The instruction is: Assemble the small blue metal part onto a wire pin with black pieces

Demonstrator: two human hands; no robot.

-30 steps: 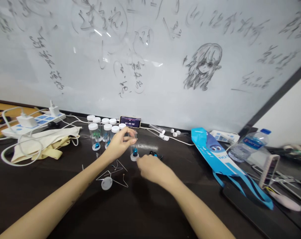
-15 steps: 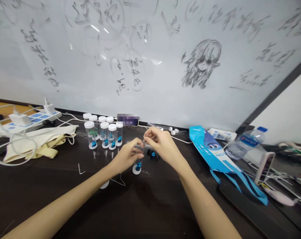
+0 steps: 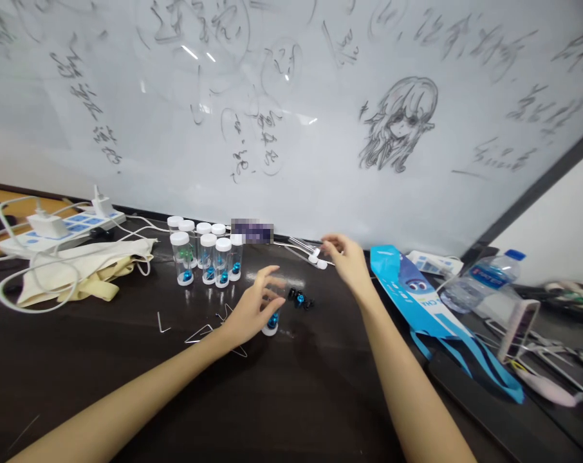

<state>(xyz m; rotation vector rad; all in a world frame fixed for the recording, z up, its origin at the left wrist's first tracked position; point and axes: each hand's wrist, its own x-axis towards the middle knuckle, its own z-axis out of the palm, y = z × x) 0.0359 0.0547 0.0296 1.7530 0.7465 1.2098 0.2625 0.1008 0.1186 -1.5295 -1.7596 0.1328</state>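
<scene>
My left hand [image 3: 253, 307] is curved around the upper part of a clear tube [image 3: 271, 323] with a white base and a blue piece inside, which stands upright on the dark table. Its thumb and fingers are apart, and whether they touch the tube I cannot tell. Farther back and to the right, my right hand [image 3: 345, 258] hangs beside the small white caps [image 3: 316, 260] near the whiteboard, its fingers bent and what they hold, if anything, hidden. Small black and blue parts [image 3: 300, 299] lie between the hands.
Several white-capped tubes [image 3: 208, 258] stand at the back left. Hex keys [image 3: 161, 323], a cloth bag [image 3: 98, 263] and a power strip [image 3: 72, 226] are on the left. A blue bag [image 3: 407, 289] and a water bottle [image 3: 484, 280] lie right.
My right hand has left the tube top and moved right and back to the white caps. My left hand stays by the tube, its fingers now wider apart. The view has shifted slightly.
</scene>
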